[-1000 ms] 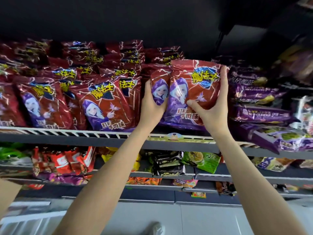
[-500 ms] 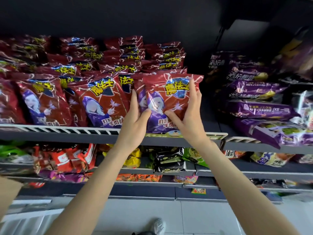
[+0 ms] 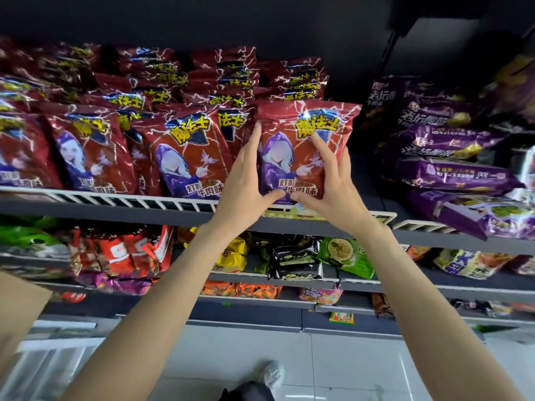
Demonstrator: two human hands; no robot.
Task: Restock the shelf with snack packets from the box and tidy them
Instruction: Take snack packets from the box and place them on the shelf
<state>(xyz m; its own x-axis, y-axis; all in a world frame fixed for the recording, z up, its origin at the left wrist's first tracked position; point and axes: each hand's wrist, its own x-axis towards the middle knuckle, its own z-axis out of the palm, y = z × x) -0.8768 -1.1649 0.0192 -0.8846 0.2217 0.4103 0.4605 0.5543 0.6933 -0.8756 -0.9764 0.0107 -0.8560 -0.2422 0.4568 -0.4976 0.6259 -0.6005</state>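
Both your hands are on one red snack packet [image 3: 307, 146] at the right end of the red row on the top shelf [image 3: 385, 217]. Your left hand [image 3: 246, 180] lies flat against the packet's left edge, fingers straight, thumb hooked under the bottom corner. Your right hand [image 3: 333, 180] covers the lower right of the front face, fingers spread and pressing, thumb along the bottom seam. Neither hand is closed round the packet; it is pressed between them. The packet stands upright, its base at or just above the white wire rail [image 3: 144, 201]; actual contact is hidden by your thumbs.

Its left side touches or overlaps the neighbouring red packet [image 3: 188, 157]. To its right is a dark gap, then the purple packets [image 3: 451, 175], lying on their sides, well apart from it.

Handling, as judged: the packet looks light, air-filled and soft, with a glossy film that will slide under flat fingers. The contents are likely brittle, so squeezing the middle risks crushing them. The sealed top and bottom seams and the side edges appear the firmer places to hold; your present side-and-base contact suits that.

The packet appears nearly seated. The remaining work seems to be squaring it with the row and easing your hands off without tipping it over the rail.
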